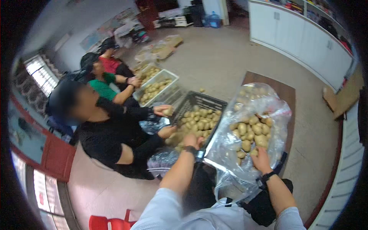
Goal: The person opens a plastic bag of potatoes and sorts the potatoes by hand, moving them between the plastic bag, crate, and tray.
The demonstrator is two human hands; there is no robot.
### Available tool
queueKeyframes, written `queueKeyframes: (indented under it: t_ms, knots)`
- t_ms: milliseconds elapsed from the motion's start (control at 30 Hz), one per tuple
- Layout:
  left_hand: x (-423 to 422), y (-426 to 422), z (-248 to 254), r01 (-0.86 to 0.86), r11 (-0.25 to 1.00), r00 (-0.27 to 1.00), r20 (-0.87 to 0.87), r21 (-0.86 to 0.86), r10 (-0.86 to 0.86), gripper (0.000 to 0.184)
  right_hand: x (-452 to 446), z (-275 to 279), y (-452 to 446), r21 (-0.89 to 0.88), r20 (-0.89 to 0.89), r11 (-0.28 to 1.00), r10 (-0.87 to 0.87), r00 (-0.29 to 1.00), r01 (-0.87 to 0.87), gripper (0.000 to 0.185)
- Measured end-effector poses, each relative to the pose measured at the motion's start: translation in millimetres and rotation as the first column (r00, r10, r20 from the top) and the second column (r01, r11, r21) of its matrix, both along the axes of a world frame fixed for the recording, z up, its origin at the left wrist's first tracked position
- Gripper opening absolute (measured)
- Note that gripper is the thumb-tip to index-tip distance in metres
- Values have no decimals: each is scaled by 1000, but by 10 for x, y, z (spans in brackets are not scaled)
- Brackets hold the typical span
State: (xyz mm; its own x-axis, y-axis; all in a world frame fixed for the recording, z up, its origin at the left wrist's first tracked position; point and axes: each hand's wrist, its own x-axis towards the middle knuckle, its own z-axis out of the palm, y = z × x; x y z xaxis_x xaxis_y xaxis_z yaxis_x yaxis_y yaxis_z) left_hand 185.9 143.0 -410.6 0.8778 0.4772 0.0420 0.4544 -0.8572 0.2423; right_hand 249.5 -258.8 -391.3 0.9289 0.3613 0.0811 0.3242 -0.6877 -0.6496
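Black crate [207, 100] lies below our left hand [193, 141], whose grip we cannot tell; our right hand [262, 161] pinches a potato [253, 152].

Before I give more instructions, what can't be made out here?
All in the head view:
- Left hand: motion blur hides its grip.
- Black crate: floor covered by potatoes.
- Red chair: cut off by the bottom edge.
- Shelf items: too small to identify.

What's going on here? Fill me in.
The wearer's left hand, blurred, is at the potatoes in the black plastic crate; whether it holds one is unclear. The right hand touches potatoes in the clear plastic bag. Beside the crate, a co-worker in black holds a potato. Two more people are near the white crate.
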Motion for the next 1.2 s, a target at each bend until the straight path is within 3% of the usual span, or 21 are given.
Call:
queueKeyframes:
  t_ms: [67,133,167,200,233,300,367,400,500,567,633,700,833,967,1033,1067,1100,1167,1200]
  knots:
    - [-41,-64,253,51,995,996,-67,-88,-57,31,91,69,-9,39,-10,998,-46,999,46,50]
    - [226,447,-1225,226,918,926,363,-325,-100,38,139,339,59,221,-145,975,11,989,22,57]
    - [238,116,-672,186,648,944,318,-739,91,42,153,509,102,218,-145,975,-4,989,35,57]
    - [238,-264,-5,195,15,869,180,-981,460,46,158,733,148,253,-35,967,48,998,-38,60]
    - [230,-666,715,226,-378,725,-104,-898,681,51,175,983,203,279,78,953,101,992,-119,62]
    - [284,-860,719,263,-581,876,-63,-770,479,69,195,1570,292,204,199,950,197,960,-237,65]
    - [252,-1328,1088,268,-677,919,-28,-686,393,72,261,2005,358,72,420,939,277,864,-336,67]
    - [227,-1512,1205,261,-732,939,-11,-629,344,72,225,2237,371,72,404,938,284,869,-340,67]
    - [223,-1800,1043,187,-813,975,2,-552,224,82,190,2566,510,40,541,905,337,770,-424,68]
    - [201,-1862,1035,152,-785,976,-35,-600,216,82,224,2476,541,149,398,899,327,857,-412,68]
    - [205,-1904,1014,114,-758,977,-65,-642,202,83,237,2215,522,128,368,913,319,873,-388,66]
    - [201,-1893,937,89,-752,971,-111,-654,211,83,239,2097,504,-13,173,919,391,904,-395,64]
    - [223,-1901,798,100,-760,978,-78,-643,195,84,192,2245,437,-103,183,902,432,883,-420,61]
    - [157,-2002,1053,62,-753,960,-169,-655,225,69,183,2735,492,-90,338,927,372,865,-364,63]
    - [163,-2018,1030,59,-746,960,-168,-664,225,73,56,3101,502,17,457,946,280,844,-324,62]
    - [148,-2009,894,89,-725,975,-88,-683,202,90,-13,3216,546,94,544,948,207,813,-305,61]
    - [149,-1991,737,112,-755,979,-60,-646,196,87,-95,3300,599,112,534,926,249,808,-359,61]
    - [157,-2002,666,92,-715,972,-94,-693,216,78,-247,3322,614,233,530,933,113,840,-273,60]
    - [164,-1999,682,73,-691,968,-117,-719,224,76,-211,3120,588,207,537,924,168,826,-323,59]
